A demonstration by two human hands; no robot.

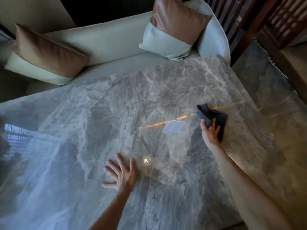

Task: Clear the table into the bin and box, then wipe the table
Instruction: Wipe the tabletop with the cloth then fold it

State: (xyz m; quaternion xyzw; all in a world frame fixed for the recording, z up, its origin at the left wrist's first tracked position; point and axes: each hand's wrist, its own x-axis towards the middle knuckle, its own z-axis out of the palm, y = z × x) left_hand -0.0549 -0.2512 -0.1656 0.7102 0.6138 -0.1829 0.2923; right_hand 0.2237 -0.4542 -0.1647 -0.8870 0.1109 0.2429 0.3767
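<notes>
**No readable text in view**

Nothing legible is showing anywhere in the head view: no words, labels, brand marks, numbers or signs are appearing on any surface.
</notes>
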